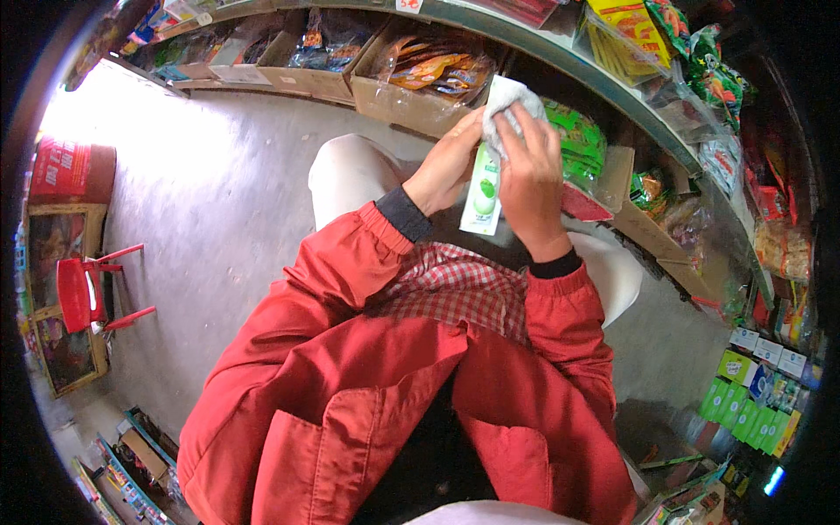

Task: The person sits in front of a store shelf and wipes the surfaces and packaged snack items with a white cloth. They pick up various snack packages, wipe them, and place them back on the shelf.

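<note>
A slim white carton point(480, 197) with green fruit pictures is held upright in front of me, above my knees. My left hand point(446, 166) grips it from the left side, its fingers partly hidden behind the carton. In my right hand point(532, 175) is a pale grey cloth point(510, 98), pressed over the carton's upper end. The fingers of that hand bend over the cloth. The carton's top is covered by the cloth.
Before me, a low shelf holds cardboard boxes point(376, 98) of snack packets, with green packets point(573, 140) just right of my hands. An upper shelf edge point(560, 48) curves above. A red stool point(80, 293) stands at left. Small cartons point(744, 411) are stacked at lower right.
</note>
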The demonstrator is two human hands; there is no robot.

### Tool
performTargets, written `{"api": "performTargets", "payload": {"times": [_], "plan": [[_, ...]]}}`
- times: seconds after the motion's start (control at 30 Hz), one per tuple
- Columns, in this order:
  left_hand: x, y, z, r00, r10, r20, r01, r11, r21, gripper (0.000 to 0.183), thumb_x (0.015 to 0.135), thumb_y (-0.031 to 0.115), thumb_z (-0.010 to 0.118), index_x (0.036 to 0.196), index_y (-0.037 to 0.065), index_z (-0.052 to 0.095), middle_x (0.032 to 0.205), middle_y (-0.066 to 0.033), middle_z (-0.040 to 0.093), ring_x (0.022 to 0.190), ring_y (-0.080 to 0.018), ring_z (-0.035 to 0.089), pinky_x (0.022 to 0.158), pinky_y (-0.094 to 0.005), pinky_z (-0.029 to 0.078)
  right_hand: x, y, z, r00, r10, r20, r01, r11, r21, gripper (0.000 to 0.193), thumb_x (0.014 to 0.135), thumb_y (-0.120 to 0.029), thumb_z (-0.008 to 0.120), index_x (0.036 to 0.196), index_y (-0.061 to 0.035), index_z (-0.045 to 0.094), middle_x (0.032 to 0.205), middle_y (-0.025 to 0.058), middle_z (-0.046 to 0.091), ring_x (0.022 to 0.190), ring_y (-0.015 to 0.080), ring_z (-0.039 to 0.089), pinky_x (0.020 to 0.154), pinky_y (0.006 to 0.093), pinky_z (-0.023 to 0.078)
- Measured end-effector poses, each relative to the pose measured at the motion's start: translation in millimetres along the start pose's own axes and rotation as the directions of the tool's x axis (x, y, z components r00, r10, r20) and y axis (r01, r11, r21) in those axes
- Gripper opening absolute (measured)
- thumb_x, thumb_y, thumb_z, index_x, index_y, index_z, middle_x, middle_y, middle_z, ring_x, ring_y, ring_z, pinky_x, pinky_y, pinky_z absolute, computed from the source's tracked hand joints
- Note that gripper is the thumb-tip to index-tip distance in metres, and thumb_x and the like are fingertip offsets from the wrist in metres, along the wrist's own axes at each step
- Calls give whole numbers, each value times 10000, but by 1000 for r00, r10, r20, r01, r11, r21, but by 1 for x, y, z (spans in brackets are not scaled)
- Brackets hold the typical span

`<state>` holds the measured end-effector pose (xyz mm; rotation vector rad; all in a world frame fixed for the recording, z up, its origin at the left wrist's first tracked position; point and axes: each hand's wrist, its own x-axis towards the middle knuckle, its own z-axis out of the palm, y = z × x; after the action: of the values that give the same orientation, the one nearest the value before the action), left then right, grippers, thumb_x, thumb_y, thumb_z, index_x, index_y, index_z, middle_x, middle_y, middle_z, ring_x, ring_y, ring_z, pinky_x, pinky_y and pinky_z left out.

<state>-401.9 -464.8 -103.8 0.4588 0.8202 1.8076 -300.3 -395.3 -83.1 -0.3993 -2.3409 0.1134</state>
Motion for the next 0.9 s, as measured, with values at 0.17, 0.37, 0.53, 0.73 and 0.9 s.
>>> {"api": "performTargets", "payload": {"times": [0.17,0.37,0.53,0.73,0.9], "plan": [[-7,-4,3,998,-58,-12,57,995,-82,368,975,174,356,1333,88,361,1231,-37,494,1095,-137,498,921,-288,419,8,5,3,999,43,26,-44,996,73,365,743,-1,533,1102,-34,588,1185,138,516,1013,347,478,887,419,403],[4,2,-10,1000,-7,-25,5,996,-89,397,907,-3,387,1298,65,397,1192,-74,540,1078,-180,533,906,-300,444,-10,-12,10,985,73,154,-68,997,-33,388,764,-20,519,1147,-64,562,1199,118,502,1001,341,465,880,408,404],[7,0,-17,990,-70,-122,42,975,-217,448,851,-91,365,1276,44,414,1181,-124,547,1048,-233,563,905,-344,467,-31,-19,9,987,31,158,-24,998,-51,369,761,-73,533,1129,-88,550,1177,81,490,969,309,454,856,406,404],[16,2,-32,986,-25,-164,2,990,-142,400,897,-30,346,1286,49,399,1159,-133,556,1043,-249,565,920,-391,458,-56,-32,6,962,42,270,-62,996,67,344,718,35,519,1039,-41,619,1194,126,477,1003,344,448,879,420,399],[17,0,-36,981,37,-192,-72,982,-176,383,900,-22,332,1270,48,403,1123,-134,569,1006,-254,580,906,-405,466,-61,-30,10,966,64,249,-95,989,112,342,739,25,513,1061,-40,607,1178,186,465,1022,375,449,895,442,380]]}}
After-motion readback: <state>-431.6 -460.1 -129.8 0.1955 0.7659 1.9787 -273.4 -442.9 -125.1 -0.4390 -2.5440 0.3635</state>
